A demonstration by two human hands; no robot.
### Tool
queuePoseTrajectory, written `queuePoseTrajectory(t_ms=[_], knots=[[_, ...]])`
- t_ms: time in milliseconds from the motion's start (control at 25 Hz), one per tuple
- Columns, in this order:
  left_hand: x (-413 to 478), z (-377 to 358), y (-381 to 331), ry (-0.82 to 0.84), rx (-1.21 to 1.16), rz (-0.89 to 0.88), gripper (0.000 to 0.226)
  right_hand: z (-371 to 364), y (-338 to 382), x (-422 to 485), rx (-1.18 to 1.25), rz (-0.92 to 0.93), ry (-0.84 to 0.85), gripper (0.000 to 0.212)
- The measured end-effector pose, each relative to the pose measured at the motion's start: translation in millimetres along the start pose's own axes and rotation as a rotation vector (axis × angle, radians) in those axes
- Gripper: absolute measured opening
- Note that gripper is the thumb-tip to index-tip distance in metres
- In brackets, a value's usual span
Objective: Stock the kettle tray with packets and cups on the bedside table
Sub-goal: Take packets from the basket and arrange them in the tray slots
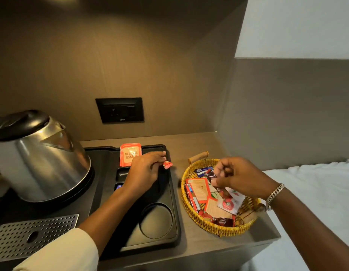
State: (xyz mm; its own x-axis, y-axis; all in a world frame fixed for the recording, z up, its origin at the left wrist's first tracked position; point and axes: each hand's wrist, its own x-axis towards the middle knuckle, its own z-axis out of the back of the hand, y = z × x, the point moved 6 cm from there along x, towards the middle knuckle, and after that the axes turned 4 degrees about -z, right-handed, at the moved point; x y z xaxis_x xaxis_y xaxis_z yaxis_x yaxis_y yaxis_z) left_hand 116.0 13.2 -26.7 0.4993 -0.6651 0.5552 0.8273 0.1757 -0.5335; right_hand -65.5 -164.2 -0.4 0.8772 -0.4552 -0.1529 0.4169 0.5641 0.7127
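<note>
1. my left hand [145, 169] is over the back part of the black tray [174, 194], fingers pinched together on a small red packet [167, 164] that hangs just past the tray's right edge near its back right corner.
2. my right hand [235, 176] hovers above the back of the woven basket [191, 216], fingers curled in and pinching a small dark packet [211, 175] at its top.
3. the basket sits on the bedside table [199, 145] just to the right of the tray, and it holds a loose pile of packets [211, 198] in red, orange, white and brown.
4. an orange tea packet [130, 153] stands upright in the slot at the tray's back edge, just behind my left hand.
5. the steel kettle [39, 159] stands on the left side of the tray.
6. the round cup well [156, 221] at the tray's front right corner has no cup in it.
7. a perforated metal grate [32, 234] lies at the front left.
8. a bracelet [274, 194] is on my right wrist.
</note>
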Motion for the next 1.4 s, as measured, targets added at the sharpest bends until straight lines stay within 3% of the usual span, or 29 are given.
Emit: queuePoseTrajectory(t_ms=[120, 280, 640, 920, 1120, 1400], knots=[[3.8, -5.2, 27.1, 0.111, 0.008, 0.058, 0.026, -13.9, 26.4, 11.2, 0.187, 0.035, -0.072, 0.016], [4.3, -15.1, 44.3, 0.290, 0.078, 0.069, 0.036, -52.7, 56.3, 35.4, 0.260, 0.009, -0.144, 0.019], [9.4, -8.0, 61.4, 0.475, -0.185, 0.115, 0.071, -116.2, 67.9, 103.9, -0.055, -0.128, -0.341, 0.017], [20.6, -2.6, 82.1, 0.422, -0.247, 0.154, 0.078, -139.0, 85.4, 112.3, -0.314, -0.148, -0.356, 0.019], [20.3, 0.8, 74.6, 0.308, -0.165, 0.033, 0.059, -135.9, 74.1, 104.4, -0.106, -0.269, -0.235, 0.027], [17.8, 11.6, 63.3, 0.272, -0.011, -0.081, 0.038, -89.8, 65.4, 66.4, -0.112, -0.252, -0.303, 0.032]])
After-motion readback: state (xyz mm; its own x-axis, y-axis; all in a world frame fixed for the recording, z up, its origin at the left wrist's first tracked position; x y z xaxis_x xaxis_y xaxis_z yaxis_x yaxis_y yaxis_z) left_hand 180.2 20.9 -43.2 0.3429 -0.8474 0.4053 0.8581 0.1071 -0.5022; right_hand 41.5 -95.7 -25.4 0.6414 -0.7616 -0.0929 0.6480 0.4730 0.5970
